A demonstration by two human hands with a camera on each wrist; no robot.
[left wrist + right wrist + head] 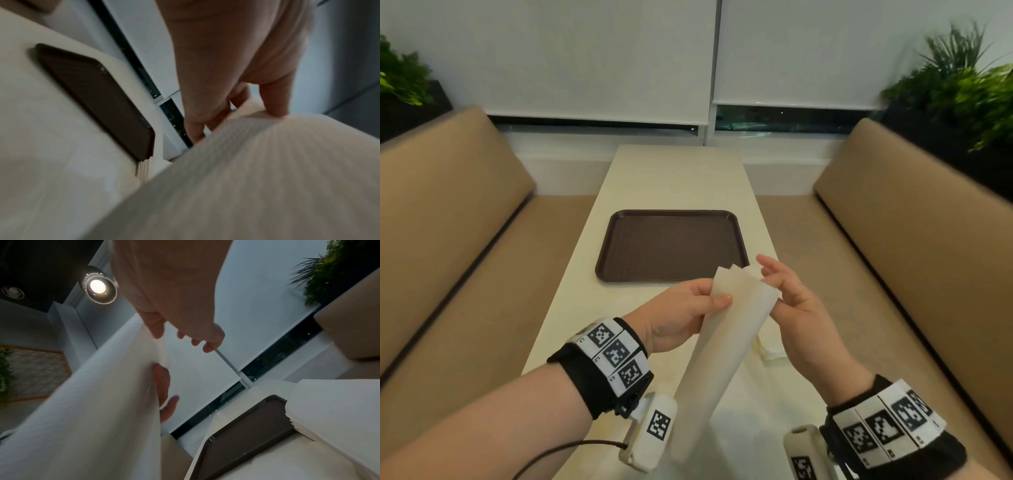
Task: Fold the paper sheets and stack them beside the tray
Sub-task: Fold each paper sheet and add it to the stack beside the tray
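A long white paper sheet, folded lengthwise, is held in the air over the near end of the table. My left hand pinches its top left corner, thumb on the front and fingers behind; the left wrist view shows the same grip. My right hand is at the sheet's top right edge with loose fingers, and only the thumb touches the paper. The dark brown tray lies bare at mid-table. A stack of folded sheets sits by its near right corner, mostly hidden in the head view.
Tan padded benches run along both sides of the narrow table. Potted plants stand behind the backrests. A window with lowered blinds closes the far end.
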